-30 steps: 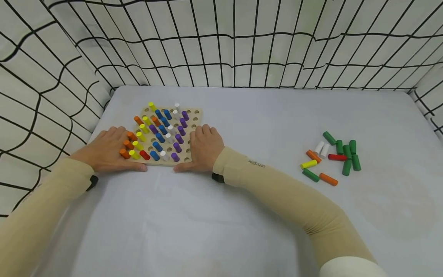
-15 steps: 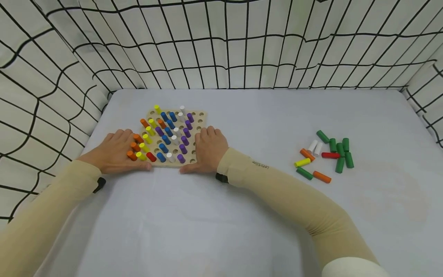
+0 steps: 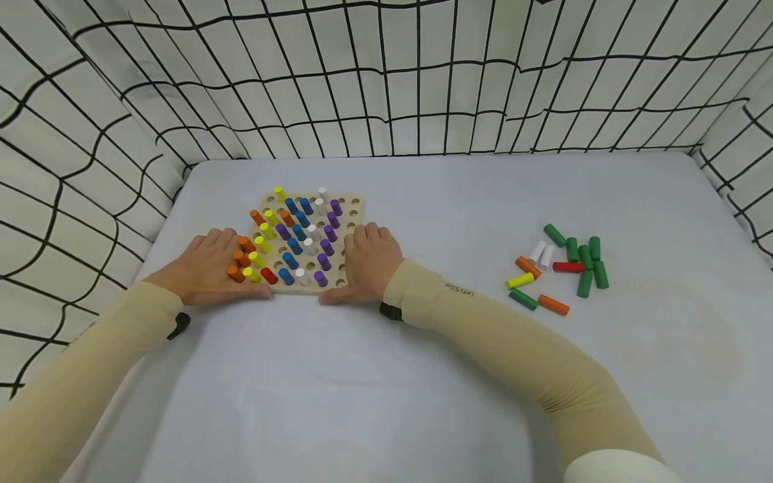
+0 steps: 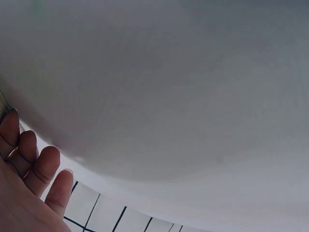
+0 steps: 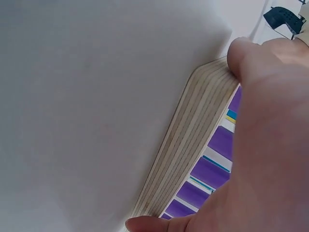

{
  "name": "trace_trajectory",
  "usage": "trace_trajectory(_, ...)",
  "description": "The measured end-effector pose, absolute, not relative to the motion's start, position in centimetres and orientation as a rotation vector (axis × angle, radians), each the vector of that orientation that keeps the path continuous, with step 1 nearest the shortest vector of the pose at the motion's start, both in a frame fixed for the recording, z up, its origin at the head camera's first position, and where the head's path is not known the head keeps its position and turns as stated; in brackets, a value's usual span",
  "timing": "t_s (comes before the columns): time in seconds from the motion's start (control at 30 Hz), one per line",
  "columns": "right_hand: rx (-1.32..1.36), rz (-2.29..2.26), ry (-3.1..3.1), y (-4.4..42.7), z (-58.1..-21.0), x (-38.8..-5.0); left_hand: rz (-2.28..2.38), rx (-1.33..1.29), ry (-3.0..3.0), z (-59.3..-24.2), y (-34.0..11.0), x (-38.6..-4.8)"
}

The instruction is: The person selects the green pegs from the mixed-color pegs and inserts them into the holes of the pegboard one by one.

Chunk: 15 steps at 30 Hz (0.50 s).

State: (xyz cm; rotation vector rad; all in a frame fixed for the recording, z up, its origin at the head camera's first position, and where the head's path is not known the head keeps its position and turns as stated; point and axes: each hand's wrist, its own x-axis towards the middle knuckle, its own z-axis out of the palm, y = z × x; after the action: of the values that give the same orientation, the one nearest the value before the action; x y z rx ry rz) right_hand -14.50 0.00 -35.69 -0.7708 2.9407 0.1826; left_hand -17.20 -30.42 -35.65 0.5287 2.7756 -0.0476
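A wooden pegboard lies at the left of the table, with colored pegs standing in many of its holes. My left hand holds its left side, thumb along the front edge beside the orange pegs. In the left wrist view, that hand's slightly bent fingers show at the lower left; their contact with the board is out of sight. My right hand grips the right side, next to the purple pegs. The right wrist view shows thumb and fingers at opposite ends of the board's layered side.
Loose pegs lie on the white table at the right: several green pegs, white pegs, orange pegs, a red peg and a yellow peg. Black netting hangs behind and along both sides.
Both hands and the pegboard have shifted a little to the right across the table. The view has turned slightly, so the loose pegs appear further left. Neither hand has let go.
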Motion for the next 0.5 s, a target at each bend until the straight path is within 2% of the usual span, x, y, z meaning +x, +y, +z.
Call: trace_trajectory(0.5, -0.743, 0.199, 2.937, 1.7, -36.0, -14.0, -0.095, 0.574, 2.796, -36.0, -28.5, -17.3)
